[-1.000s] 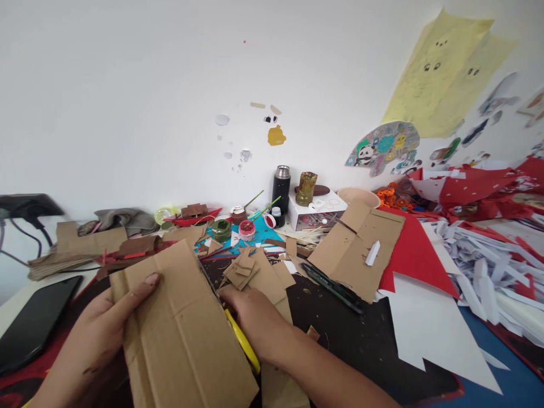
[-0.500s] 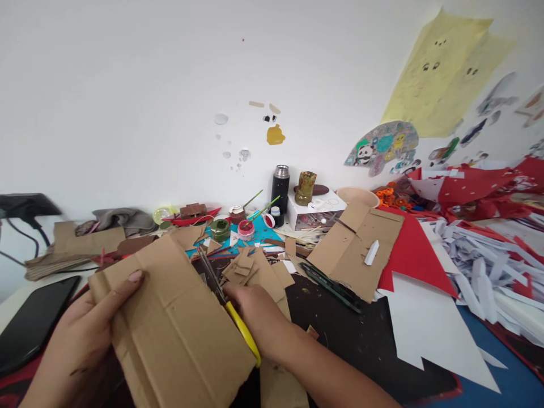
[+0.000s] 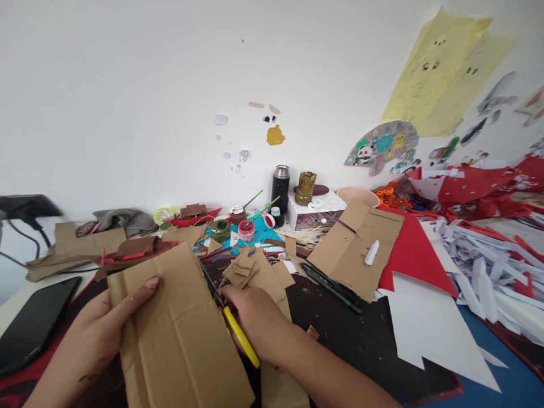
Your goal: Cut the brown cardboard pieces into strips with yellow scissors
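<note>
While the left hand pinched the cardboard sheet by its left edge, long axis running away from the person, the right hand gripped yellow-handled scissors against the sheet's right edge.

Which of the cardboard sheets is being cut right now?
The creased cardboard sheet nearest the camera: left hand grips it, yellow-handled scissors in right hand at its edge. The other sheet lies untouched.
</note>
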`<state>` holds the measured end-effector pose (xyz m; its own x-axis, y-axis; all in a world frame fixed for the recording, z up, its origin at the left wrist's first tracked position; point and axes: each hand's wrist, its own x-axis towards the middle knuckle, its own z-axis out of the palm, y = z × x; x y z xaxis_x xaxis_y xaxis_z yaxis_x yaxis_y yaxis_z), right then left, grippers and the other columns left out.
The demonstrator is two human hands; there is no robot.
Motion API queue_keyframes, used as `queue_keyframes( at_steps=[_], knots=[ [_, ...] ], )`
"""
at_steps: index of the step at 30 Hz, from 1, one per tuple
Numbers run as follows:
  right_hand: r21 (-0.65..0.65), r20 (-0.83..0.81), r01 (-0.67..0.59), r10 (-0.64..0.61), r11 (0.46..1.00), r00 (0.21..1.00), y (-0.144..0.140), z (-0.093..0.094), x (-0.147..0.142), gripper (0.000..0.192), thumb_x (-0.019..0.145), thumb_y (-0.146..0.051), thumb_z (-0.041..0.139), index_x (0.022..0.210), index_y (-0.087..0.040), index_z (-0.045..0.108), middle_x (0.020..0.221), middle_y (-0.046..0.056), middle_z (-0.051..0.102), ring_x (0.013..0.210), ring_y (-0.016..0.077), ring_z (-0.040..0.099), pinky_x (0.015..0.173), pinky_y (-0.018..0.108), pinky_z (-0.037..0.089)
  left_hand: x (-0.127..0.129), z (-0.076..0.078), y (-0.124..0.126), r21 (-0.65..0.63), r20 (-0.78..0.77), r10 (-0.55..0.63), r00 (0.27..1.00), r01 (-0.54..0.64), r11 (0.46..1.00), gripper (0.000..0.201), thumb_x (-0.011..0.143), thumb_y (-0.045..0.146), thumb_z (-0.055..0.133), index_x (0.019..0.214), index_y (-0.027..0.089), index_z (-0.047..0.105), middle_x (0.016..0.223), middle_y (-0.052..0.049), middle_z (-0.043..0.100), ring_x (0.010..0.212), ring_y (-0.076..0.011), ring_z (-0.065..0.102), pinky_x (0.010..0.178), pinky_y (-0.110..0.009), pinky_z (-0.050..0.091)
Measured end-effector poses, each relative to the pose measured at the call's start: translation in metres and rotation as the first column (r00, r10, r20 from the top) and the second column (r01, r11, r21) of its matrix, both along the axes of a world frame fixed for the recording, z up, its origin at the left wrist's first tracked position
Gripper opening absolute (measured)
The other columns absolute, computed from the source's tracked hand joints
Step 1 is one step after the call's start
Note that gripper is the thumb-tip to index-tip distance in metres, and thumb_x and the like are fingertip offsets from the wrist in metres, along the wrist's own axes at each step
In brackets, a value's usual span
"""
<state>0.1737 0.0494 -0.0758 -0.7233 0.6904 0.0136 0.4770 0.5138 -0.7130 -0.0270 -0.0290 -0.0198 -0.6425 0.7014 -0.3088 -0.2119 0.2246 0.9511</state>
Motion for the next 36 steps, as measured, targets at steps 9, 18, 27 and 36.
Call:
queue_keyframes(
  at_steps=[9, 18, 27, 36],
  knots=[
    [0.001, -0.022, 0.013, -0.013, 1.0, 1.0, -0.001, -0.002, -0.002, 0.024, 0.1, -0.023, 0.066, 0.121, -0.022, 0.078, 0.114, 0.01, 0.085, 0.1, 0.0263, 0.078, 0.077, 0.029, 0.045, -0.008, 0.004, 0.002, 0.002, -0.007, 0.063, 0.998, -0.063, 0.998, 0.054, 0.048, 0.031, 0.097, 0.098, 0.02, 0.081, 0.075, -0.008, 0.086, 0.053, -0.0328, 0.078, 0.042, -0.039, 0.063],
    [0.038, 0.039, -0.024, 0.023, 0.999, 0.999, -0.005, 0.004, 0.0, 0.021, 0.102, -0.022, 0.059, 0.115, -0.022, 0.076, 0.108, 0.009, 0.083, 0.094, 0.0242, 0.075, 0.074, 0.028, 0.043, -0.026, 0.004, 0.008, -0.084, 0.005, 0.106, 0.994, -0.105, 0.991, 0.072, 0.032, 0.03, 0.095, 0.101, 0.019, 0.08, 0.071, -0.009, 0.084, 0.047, -0.0318, 0.074, 0.036, -0.038, 0.06],
    [0.051, 0.037, -0.069, 0.067, 0.996, 0.997, -0.007, 0.005, -0.001, 0.022, 0.1, -0.018, 0.06, 0.114, -0.022, 0.076, 0.109, 0.008, 0.083, 0.095, 0.0238, 0.074, 0.075, 0.028, 0.043, -0.018, 0.006, -0.006, 0.035, -0.128, 0.157, 0.979, -0.153, 0.988, 0.039, 0.045, 0.03, 0.095, 0.079, 0.027, 0.077, 0.058, 0.001, 0.076, 0.044, -0.0228, 0.068, 0.043, -0.034, 0.063],
    [-0.007, 0.019, -0.012, 0.012, 1.0, 1.0, -0.006, 0.0, -0.001, 0.021, 0.098, -0.021, 0.063, 0.114, -0.022, 0.078, 0.109, 0.009, 0.084, 0.095, 0.0245, 0.075, 0.073, 0.028, 0.044, -0.027, -0.004, 0.001, -0.12, 0.057, 0.038, 0.998, -0.031, 0.992, 0.077, 0.027, 0.038, 0.105, 0.098, 0.021, 0.083, 0.079, -0.01, 0.087, 0.054, -0.0342, 0.078, 0.044, -0.041, 0.066]
  ],
)
